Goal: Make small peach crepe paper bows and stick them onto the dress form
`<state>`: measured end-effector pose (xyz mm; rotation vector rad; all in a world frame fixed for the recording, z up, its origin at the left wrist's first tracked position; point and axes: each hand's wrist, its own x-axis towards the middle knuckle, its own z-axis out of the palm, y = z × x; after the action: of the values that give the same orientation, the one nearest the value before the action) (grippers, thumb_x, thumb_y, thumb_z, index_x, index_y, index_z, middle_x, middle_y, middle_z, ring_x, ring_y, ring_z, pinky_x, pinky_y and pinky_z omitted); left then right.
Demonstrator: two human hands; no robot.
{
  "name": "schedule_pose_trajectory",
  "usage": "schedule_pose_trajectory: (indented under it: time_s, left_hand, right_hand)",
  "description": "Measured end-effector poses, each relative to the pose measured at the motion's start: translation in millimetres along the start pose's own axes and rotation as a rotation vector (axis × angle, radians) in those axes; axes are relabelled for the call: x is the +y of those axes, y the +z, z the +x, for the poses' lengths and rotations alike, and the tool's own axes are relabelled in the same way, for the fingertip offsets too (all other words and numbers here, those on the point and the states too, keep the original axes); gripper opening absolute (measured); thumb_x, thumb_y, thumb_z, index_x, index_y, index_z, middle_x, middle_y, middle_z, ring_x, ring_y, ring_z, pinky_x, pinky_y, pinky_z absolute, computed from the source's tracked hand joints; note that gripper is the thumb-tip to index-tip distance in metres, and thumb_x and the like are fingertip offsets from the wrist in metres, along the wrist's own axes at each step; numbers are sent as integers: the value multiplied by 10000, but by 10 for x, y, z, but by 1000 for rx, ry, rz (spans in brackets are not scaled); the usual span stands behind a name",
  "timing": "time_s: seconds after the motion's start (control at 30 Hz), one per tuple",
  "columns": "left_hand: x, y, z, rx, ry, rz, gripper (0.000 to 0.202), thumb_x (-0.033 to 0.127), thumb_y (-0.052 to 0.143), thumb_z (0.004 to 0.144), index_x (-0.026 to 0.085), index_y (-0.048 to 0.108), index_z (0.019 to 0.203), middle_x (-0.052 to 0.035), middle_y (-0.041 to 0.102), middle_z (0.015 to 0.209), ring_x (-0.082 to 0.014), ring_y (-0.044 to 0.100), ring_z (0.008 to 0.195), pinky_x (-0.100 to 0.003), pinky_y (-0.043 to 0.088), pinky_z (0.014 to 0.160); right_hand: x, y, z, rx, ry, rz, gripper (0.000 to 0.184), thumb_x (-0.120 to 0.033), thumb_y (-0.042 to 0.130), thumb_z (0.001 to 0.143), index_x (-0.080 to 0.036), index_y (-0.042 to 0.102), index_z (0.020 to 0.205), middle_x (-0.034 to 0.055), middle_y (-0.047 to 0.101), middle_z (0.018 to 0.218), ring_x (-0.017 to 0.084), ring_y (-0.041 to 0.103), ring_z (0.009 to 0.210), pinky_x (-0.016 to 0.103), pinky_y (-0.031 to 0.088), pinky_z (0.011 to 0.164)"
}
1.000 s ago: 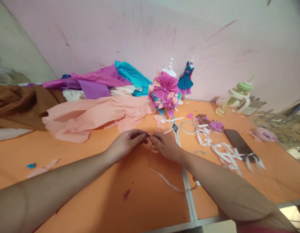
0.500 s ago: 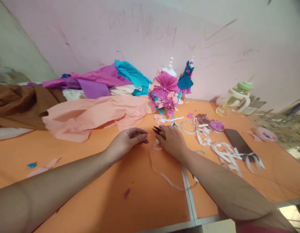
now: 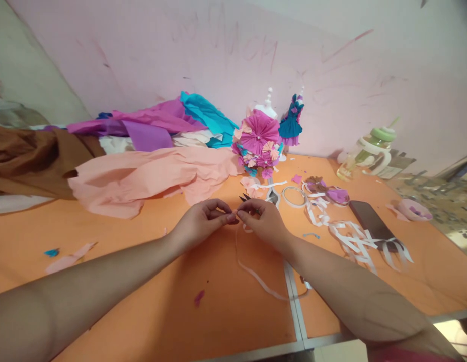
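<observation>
My left hand [image 3: 208,219] is closed, its thumb and fingertips pinching a tiny peach paper piece [image 3: 235,213]. From the other side, my right hand [image 3: 266,221] pinches at the same piece, so the fingertips nearly meet. Its exact shape is mostly hidden by the fingers. Dark pointed blades of snips [image 3: 244,196] show just beyond my right fingers, the rest covered. A thin pale ribbon [image 3: 269,290] curves over the orange tabletop below the hands. Behind them stands a small white dress form [image 3: 266,108] covered in magenta, peach and blue paper flowers [image 3: 259,133].
Crumpled peach crepe paper [image 3: 154,176] lies left, before purple and blue sheets. On the right are a tape roll [image 3: 294,196], white ribbon strips [image 3: 350,239], a dark phone [image 3: 373,221] and a green-lidded bottle [image 3: 369,148]. A doll-sized blue dress [image 3: 291,120] stands by the wall.
My right hand has come away from the snips and moved its fingertips in to meet the left at the peach piece. My left hand has stayed nearly in place.
</observation>
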<state>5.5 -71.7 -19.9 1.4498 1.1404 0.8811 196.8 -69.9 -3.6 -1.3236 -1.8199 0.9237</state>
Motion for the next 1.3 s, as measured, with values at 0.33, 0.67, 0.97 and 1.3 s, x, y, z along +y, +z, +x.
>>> schedule_pose_trajectory:
  time_s: [0.33, 0.67, 0.97, 1.3]
  left_hand:
    - [10, -20, 1, 88, 121, 159, 316, 491, 689, 755, 195, 713, 861, -52, 737, 880, -241, 668, 855, -329, 500, 807]
    - [28, 48, -3, 41, 63, -60, 315, 485, 640, 799, 180, 582, 850, -21, 665, 809, -199, 674, 818, -324, 520, 795]
    - [24, 53, -26, 68, 25, -59, 335, 478, 677, 783, 173, 546, 830, -26, 690, 788, -222, 712, 788, -333, 538, 758]
    - [-18, -30, -5, 32, 27, 61, 327, 464, 712, 750, 161, 666, 865, -54, 724, 853, -219, 689, 831, -345, 537, 809]
  right_hand:
    - [17, 24, -22, -29, -19, -78, 188, -339, 600, 790, -203, 718, 843, 0, 664, 713, 115, 563, 634, 236, 425, 600]
    - [58, 96, -20, -73, 143, 281, 140, -315, 585, 795, -193, 625, 850, 5, 674, 744, 128, 646, 629, 253, 539, 618]
    - [73, 82, -22, -136, 127, 249, 207, -379, 632, 796, -182, 659, 855, 31, 694, 773, 147, 666, 693, 252, 535, 653]
    - [120, 28, 41, -222, 187, 491, 201, -328, 663, 776, -148, 681, 865, 22, 676, 775, 125, 649, 686, 283, 559, 721]
